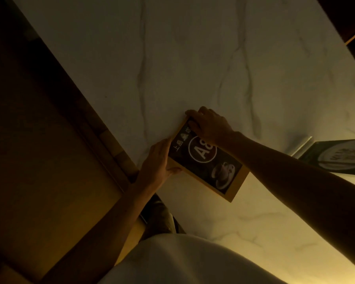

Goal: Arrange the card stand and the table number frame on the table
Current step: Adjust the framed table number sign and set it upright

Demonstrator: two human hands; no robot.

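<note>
Marble-patterned white stone made up the table (193,58), which ran from about seven o'clock up to one o'clock in the dim, yellowish light. Near the middle of the view, toward the table's left edge, lay the table number frame (208,160), a wooden-bordered rectangle set at a slant, its long side pointing from eleven o'clock to five o'clock. Its dark face showed a white circle with "A8", a row of small white marks at the eleven o'clock end, and a cup on a saucer at the five o'clock end. It seemed to lie flat or close to flat on the stone, though the gloom hid whether it was quite down.

Both hands were on it. The left hand (158,160) came in from seven o'clock and clasped the frame's nine o'clock long edge, thumb lying under that edge and fingers pressed along the side. The right hand (208,125) reached in from four o'clock and curled over the eleven o'clock corner, fingers wrapped round the top edge and partly covering the "8".

At three o'clock, well apart from the frame, the card stand (336,158) stood at the view's right border, a clear holder with a dark printed card, cut off by the edge.
</note>
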